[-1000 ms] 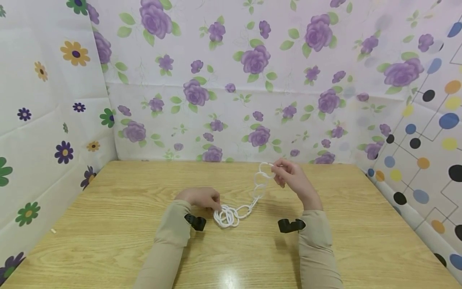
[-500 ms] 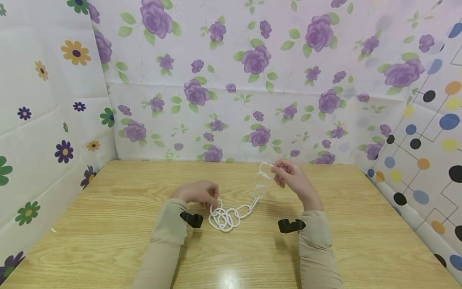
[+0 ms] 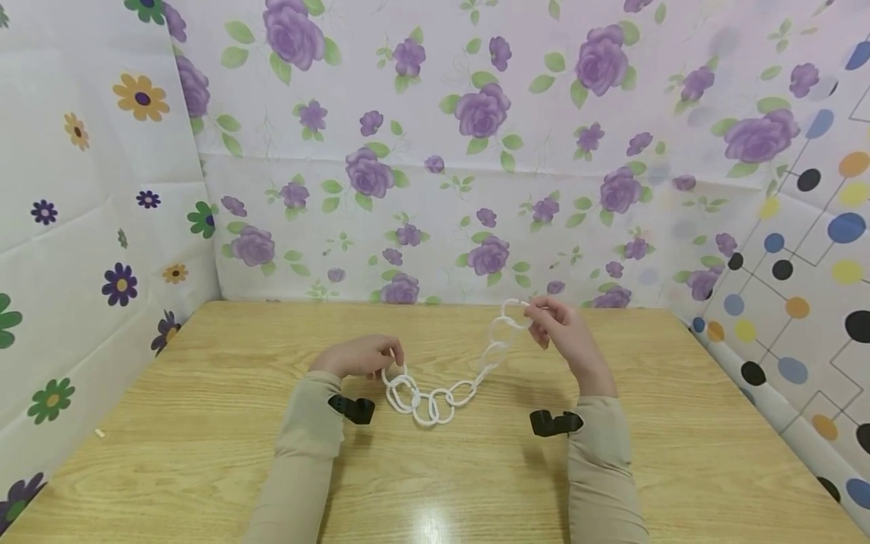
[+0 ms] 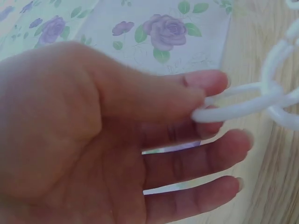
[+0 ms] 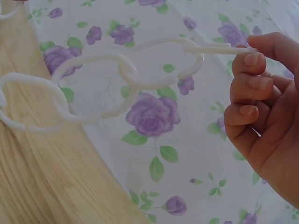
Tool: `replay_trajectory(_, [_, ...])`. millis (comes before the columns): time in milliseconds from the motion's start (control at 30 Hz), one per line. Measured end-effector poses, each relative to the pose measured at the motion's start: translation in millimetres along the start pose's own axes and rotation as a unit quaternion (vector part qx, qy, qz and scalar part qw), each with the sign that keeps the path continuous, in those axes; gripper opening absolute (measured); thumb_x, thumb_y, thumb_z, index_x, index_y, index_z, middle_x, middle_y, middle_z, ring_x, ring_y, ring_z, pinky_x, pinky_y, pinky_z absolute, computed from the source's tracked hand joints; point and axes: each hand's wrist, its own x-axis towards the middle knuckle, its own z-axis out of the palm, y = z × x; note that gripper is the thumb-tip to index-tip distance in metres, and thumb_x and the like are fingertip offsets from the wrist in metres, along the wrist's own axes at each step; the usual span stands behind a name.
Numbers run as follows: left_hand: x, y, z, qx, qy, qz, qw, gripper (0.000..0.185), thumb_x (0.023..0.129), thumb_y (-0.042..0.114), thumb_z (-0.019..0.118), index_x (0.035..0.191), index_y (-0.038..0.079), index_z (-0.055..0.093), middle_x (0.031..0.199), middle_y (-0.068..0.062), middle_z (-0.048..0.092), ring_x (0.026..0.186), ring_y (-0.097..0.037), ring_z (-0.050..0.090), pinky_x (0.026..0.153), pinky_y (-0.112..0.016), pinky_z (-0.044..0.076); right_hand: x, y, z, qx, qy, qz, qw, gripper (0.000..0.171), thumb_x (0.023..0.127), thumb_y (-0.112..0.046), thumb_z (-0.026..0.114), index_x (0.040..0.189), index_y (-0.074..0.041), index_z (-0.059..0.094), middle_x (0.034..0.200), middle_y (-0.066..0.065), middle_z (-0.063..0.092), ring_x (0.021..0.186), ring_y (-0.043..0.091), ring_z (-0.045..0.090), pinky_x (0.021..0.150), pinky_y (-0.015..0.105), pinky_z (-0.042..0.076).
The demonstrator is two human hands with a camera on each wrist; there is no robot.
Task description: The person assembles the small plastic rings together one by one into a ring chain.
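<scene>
On the wooden table, seen from the head camera, a white chain of linked rings runs from the near middle up toward the far right. The left hand pinches the chain's left end ring just above the tabletop, while the right hand holds the other end raised, near the far edge. The middle links sag and rest on the wood between the two hands. Both forearms wear beige sleeves, each with a black clip at the wrist. Floral sheets stand behind and to the left of the table, and a dotted sheet stands to the right.

In the left wrist view, the left hand grips one ring of the white chain between thumb and index finger; the other fingers lie nearly straight below it, holding nothing.

In the right wrist view, the right hand pinches the end ring between thumb and fingertip, the remaining fingers curled in toward the palm. The white chain hangs from that pinch, stretching leftward and down toward the table.
</scene>
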Motion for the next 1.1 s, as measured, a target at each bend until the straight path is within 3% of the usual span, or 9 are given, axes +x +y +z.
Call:
replay_trajectory(133, [1.5, -1.3, 0.8, 0.008, 0.007, -0.023, 0.9997, 0.017, 0.097, 0.008, 0.049, 0.108, 0.001, 0.059, 0.089, -0.012, 0.057, 0.07, -0.021, 0.052, 0.064, -0.031, 0.044, -1.2, -2.4, -1.2, 0.004, 0.015, 0.005, 1.0, 0.02, 0.097, -0.035, 0.058, 0.096, -0.015, 0.061, 0.064, -0.007, 0.057, 0.057, 0.008, 0.047, 0.056, 0.027, 0.042])
replay_trajectory(267, [5.4, -2.8, 4.3, 0.043, 0.001, -0.044, 0.9981, 0.019, 0.092, 0.02, 0.064, 0.108, 0.008, 0.061, 0.097, -0.008, 0.057, 0.079, -0.019, 0.053, 0.07, -0.031, 0.043, -1.9, -3.6, -0.9, 0.007, 0.021, 0.009, 1.0, 0.019, 0.098, -0.033, 0.058, 0.095, -0.015, 0.061, 0.064, -0.008, 0.057, 0.058, 0.008, 0.047, 0.056, 0.024, 0.042])
replay_trajectory(533, [10.0, -5.9, 9.6, 0.065, -0.017, -0.067, 0.9955, 0.026, 0.083, 0.015, 0.075, 0.104, 0.009, 0.06, 0.09, -0.005, 0.052, 0.08, -0.018, 0.045, 0.07, -0.03, 0.037, -0.2, -0.1, -0.5, 0.005, 0.019, 0.003, 1.0, 0.023, 0.097, -0.037, 0.058, 0.096, -0.013, 0.062, 0.062, -0.006, 0.056, 0.056, 0.009, 0.047, 0.056, 0.027, 0.043])
replay_trajectory(800, [10.0, -6.7, 13.2, 0.066, -0.028, -0.08, 0.9942, 0.027, 0.08, 0.004, 0.072, 0.103, 0.01, 0.059, 0.093, -0.004, 0.052, 0.08, -0.018, 0.043, 0.069, -0.03, 0.036, 1.2, 0.9, -0.6, 0.001, 0.012, -0.01, 1.0, 0.022, 0.098, -0.035, 0.057, 0.095, -0.013, 0.061, 0.061, -0.006, 0.055, 0.055, 0.009, 0.046, 0.056, 0.031, 0.042])
replay_trajectory(1100, [9.7, -6.9, 13.4, 0.055, -0.031, -0.088, 0.9941, 0.025, 0.082, 0.001, 0.07, 0.103, 0.008, 0.059, 0.09, -0.004, 0.051, 0.081, -0.017, 0.044, 0.071, -0.029, 0.036, -0.2, 0.9, -1.4, 0.01, 0.009, -0.008, 1.0, 0.018, 0.099, -0.031, 0.056, 0.094, -0.014, 0.061, 0.061, -0.007, 0.055, 0.054, 0.008, 0.045, 0.054, 0.026, 0.041])
